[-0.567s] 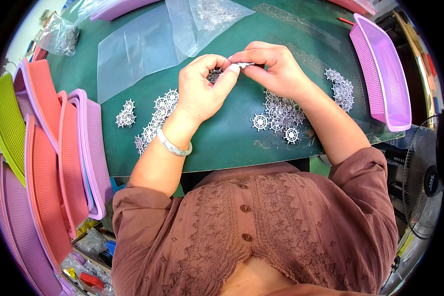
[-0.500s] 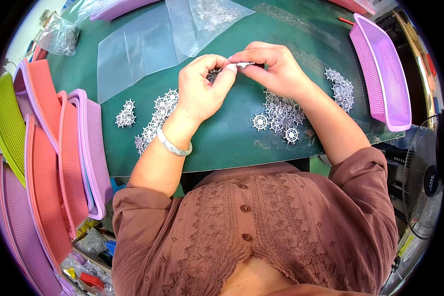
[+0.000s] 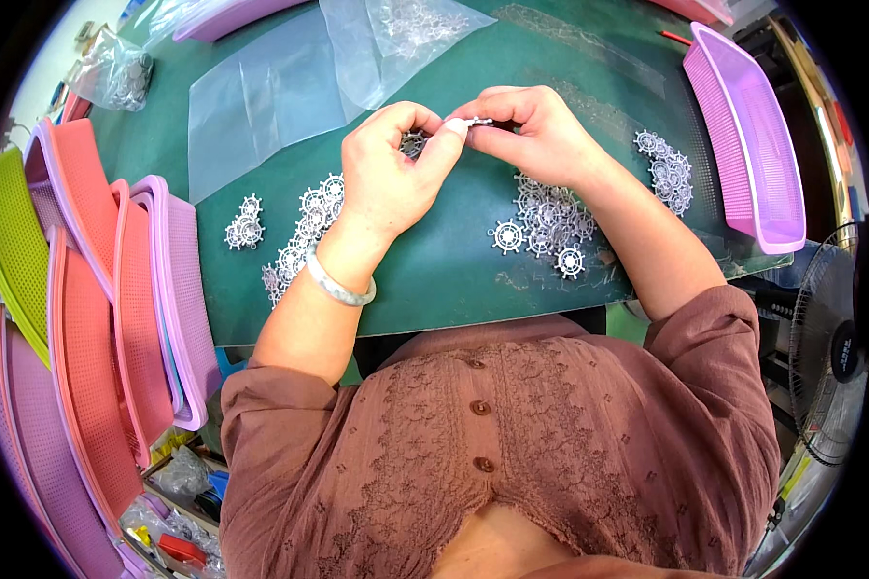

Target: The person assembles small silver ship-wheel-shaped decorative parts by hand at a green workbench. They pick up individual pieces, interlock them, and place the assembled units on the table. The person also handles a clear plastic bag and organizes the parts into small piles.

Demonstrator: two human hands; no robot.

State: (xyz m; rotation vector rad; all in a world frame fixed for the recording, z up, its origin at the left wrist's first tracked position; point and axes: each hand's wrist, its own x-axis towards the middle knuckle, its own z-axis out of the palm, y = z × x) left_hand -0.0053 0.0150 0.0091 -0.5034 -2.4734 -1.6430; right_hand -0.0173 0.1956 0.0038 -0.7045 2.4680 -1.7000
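Note:
Both my hands meet above the middle of the green table. My left hand (image 3: pixel 396 172) is closed, thumb and forefinger pinching, with a dark wheel-shaped piece partly visible in its curled fingers. Between the fingertips of my right hand (image 3: pixel 536 135) is a small silver ship's-wheel charm (image 3: pixel 480 122), seen nearly edge-on; the left fingertips touch its near end. A pile of such charms (image 3: pixel 550 212) lies below my right hand. Another row of charms (image 3: pixel 309 222) runs beside my left forearm, partly hidden by it. Smaller clusters lie at the far left (image 3: pixel 245 224) and right (image 3: pixel 666 172).
Clear plastic sheets (image 3: pixel 261 106) lie at the back of the green table (image 3: pixel 434 280). A purple basket (image 3: pixel 743 135) stands at the right edge, with a fan (image 3: pixel 826 347) below it. Stacked pink, purple and green baskets (image 3: pixel 92 347) crowd the left side. A filled plastic bag (image 3: pixel 116 72) sits back left.
My hands have shifted very slightly up and left, and the charm between the fingertips is tilted a little differently. The piles on the table are unchanged.

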